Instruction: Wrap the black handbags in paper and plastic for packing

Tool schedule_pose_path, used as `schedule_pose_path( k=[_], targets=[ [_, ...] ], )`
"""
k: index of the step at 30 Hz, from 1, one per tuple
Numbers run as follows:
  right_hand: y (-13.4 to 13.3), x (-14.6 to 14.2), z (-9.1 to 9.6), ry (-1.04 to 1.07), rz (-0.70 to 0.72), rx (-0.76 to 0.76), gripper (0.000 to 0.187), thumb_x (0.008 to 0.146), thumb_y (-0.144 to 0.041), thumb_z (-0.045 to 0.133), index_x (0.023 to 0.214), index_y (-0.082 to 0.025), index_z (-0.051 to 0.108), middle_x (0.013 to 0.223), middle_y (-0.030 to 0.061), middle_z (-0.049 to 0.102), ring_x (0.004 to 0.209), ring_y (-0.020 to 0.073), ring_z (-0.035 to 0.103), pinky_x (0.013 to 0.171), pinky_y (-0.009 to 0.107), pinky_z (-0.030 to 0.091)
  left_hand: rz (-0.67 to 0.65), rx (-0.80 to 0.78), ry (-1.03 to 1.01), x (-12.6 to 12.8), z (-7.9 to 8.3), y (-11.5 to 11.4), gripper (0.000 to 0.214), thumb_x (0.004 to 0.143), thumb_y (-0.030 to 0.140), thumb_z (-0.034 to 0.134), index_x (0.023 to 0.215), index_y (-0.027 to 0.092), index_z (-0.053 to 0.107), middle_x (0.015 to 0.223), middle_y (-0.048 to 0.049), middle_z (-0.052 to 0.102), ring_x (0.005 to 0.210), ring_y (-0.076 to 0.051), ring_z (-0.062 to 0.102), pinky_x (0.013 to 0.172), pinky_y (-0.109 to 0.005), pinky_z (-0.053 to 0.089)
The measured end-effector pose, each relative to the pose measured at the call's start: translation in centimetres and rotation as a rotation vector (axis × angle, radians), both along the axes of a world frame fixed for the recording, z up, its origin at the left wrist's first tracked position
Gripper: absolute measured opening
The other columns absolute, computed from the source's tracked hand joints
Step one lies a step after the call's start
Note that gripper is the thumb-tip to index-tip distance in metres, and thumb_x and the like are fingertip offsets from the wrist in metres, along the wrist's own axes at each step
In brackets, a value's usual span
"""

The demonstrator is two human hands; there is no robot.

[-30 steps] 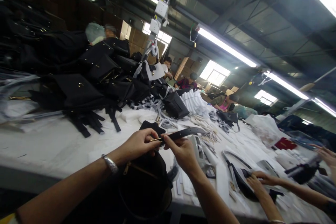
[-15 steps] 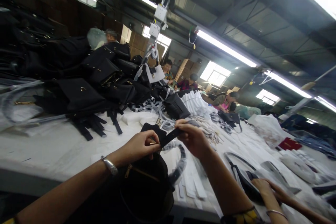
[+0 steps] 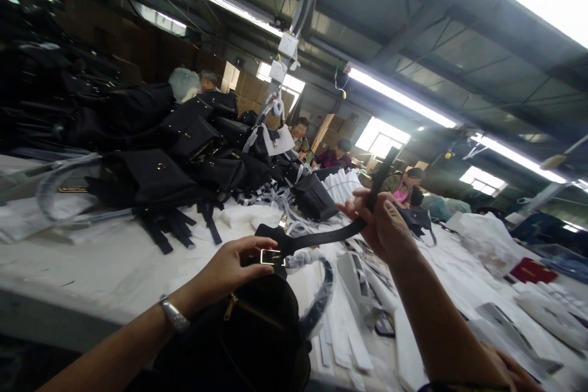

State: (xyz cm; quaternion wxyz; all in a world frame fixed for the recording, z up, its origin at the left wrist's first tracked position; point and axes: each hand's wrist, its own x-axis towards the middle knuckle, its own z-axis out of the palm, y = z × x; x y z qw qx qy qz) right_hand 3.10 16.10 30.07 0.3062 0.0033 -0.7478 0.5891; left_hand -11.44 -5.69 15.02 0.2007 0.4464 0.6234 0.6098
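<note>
My left hand (image 3: 243,262) pinches a gold buckle (image 3: 272,257) between thumb and fingers. A black strap (image 3: 333,235) with punched holes runs from beside the buckle up to my right hand (image 3: 383,220), whose fingers are closed on it; its free end points upward past the hand. Below the buckle is a black bag (image 3: 257,331) with a gold zipper, close to me at the table's edge. The bag's handle (image 3: 324,294), wrapped in clear plastic, arches out on the right. A black flap with a gold clasp (image 3: 283,220) stands just behind the buckle.
A large heap of black bags (image 3: 156,177) fills the table's left and back. White strips (image 3: 349,343) and plastic lie to the right, with a red piece (image 3: 533,271) farther off. Several people sit across the table. Another person's arm (image 3: 500,367) shows at lower right.
My right hand has moved up and to the right, drawing the strap out longer. The buckle in my left hand now faces the camera. The neighbour's hands have mostly gone behind my right arm.
</note>
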Motion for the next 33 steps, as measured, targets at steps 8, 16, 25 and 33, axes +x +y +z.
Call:
schedule_pose_path(
  k=[8, 16, 25, 33],
  targets=[
    [-2.1, 0.0, -0.7, -0.810, 0.073, 0.600, 0.049, 0.084, -0.058, 0.059, 0.063, -0.014, 0.063, 0.048, -0.0062, 0.039, 0.045, 0.0063, 0.030, 0.042, 0.022, 0.019, 0.049, 0.089, -0.181, 0.8, -0.3, -0.1, 0.039, 0.072, 0.037, 0.078, 0.105, 0.019, 0.066, 0.105, -0.0059, 0.074, 0.100, -0.025, 0.068, 0.092, -0.038, 0.052],
    [-3.9, -2.7, -2.7, -0.788, 0.081, 0.839, 0.043, 0.087, -0.047, 0.054, 0.058, -0.017, 0.061, 0.050, -0.0048, 0.042, 0.047, 0.0077, 0.036, 0.045, 0.023, 0.024, 0.050, 0.071, -0.201, 0.9, -0.7, 0.4, 0.042, 0.071, 0.038, 0.079, 0.107, 0.020, 0.068, 0.106, -0.0059, 0.075, 0.102, -0.028, 0.069, 0.090, -0.038, 0.055],
    [-6.6, -3.2, -3.4, -0.460, -0.011, 1.286, 0.038, 0.082, -0.057, 0.065, 0.102, -0.026, 0.073, 0.084, 0.0052, 0.073, 0.075, 0.0209, 0.063, 0.074, 0.032, 0.041, 0.156, 0.117, -0.123, 1.0, -0.5, 0.3, 0.043, 0.070, 0.037, 0.080, 0.109, 0.021, 0.070, 0.111, -0.0044, 0.074, 0.107, -0.027, 0.066, 0.098, -0.039, 0.051],
    [-8.6, -4.7, -5.1, -0.532, 0.008, 1.465, 0.075, 0.070, -0.036, 0.082, 0.138, -0.024, 0.052, 0.083, 0.0071, 0.075, 0.076, 0.0268, 0.067, 0.082, 0.037, 0.041, 0.066, 0.106, -0.081, 1.0, 0.1, -0.2, 0.030, 0.083, 0.036, 0.068, 0.108, 0.021, 0.070, 0.109, -0.0041, 0.075, 0.103, -0.026, 0.068, 0.092, -0.035, 0.053]
  ],
)
